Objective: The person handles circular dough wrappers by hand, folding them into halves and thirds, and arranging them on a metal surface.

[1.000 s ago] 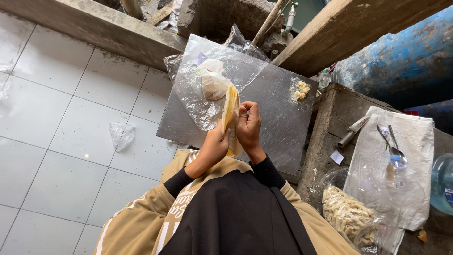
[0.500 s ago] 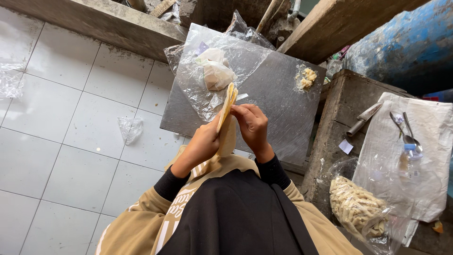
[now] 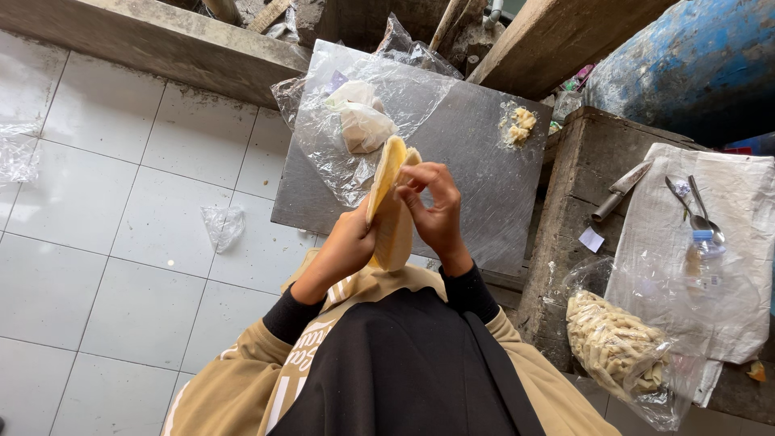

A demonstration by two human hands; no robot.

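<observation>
Folded, pale yellow sheet of dough (image 3: 391, 206) held upright over the lap, in front of a grey slab (image 3: 476, 173). Left hand (image 3: 347, 242) cupped against its left face, fingers closed on it. Right hand (image 3: 436, 206) curled over from the right, fingertips (image 3: 408, 182) pinching the top edge. Behind, on the slab: a clear plastic bag (image 3: 363, 121) with pale dough lumps, plus a small yellow crumbly heap (image 3: 519, 125). Off right, a plastic bag of pale finger-shaped pieces (image 3: 617, 347), with a knife (image 3: 620, 190) and metal spoons (image 3: 694, 206) near a white sack (image 3: 743, 266). On the white tiled floor (image 3: 89, 202), a crumpled plastic scrap (image 3: 224, 226).
</observation>
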